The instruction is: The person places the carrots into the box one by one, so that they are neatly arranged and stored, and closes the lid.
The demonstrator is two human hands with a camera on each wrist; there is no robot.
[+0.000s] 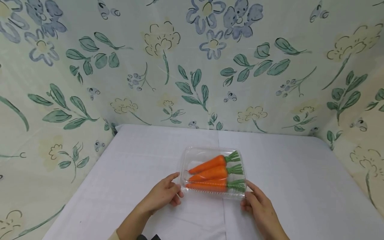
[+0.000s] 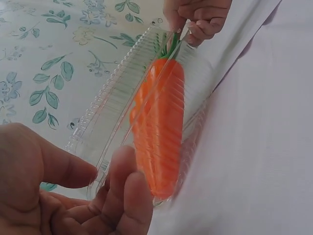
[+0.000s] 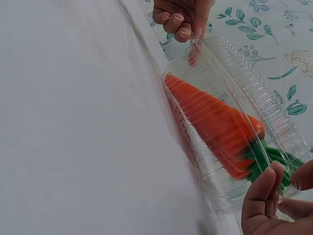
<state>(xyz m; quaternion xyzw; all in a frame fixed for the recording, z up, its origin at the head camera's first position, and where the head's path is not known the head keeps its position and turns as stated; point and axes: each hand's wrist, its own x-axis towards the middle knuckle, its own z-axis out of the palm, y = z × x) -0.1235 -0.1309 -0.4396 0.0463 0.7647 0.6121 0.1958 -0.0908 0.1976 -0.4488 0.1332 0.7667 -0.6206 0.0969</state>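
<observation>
A clear plastic clamshell box (image 1: 196,156) lies on the white-covered table with three orange carrots (image 1: 211,174) inside, their green tops (image 1: 236,169) toward the right. My left hand (image 1: 164,194) pinches the box's left edge near the front corner, thumb on top in the left wrist view. On the opposite side, my right hand (image 1: 258,204) pinches the right front edge beside the green tops. The lid sits over the carrots, and its ribbed edge (image 3: 274,105) shows in the right wrist view. Through the ribbed side wall, one carrot (image 2: 164,112) looks largest in the left wrist view.
White cloth (image 1: 144,150) covers the table, with a seam running down its middle. Behind and at both sides hang curtains (image 1: 192,83) printed with flowers and leaves. A small dark object (image 1: 156,237) shows at the bottom edge of the head view.
</observation>
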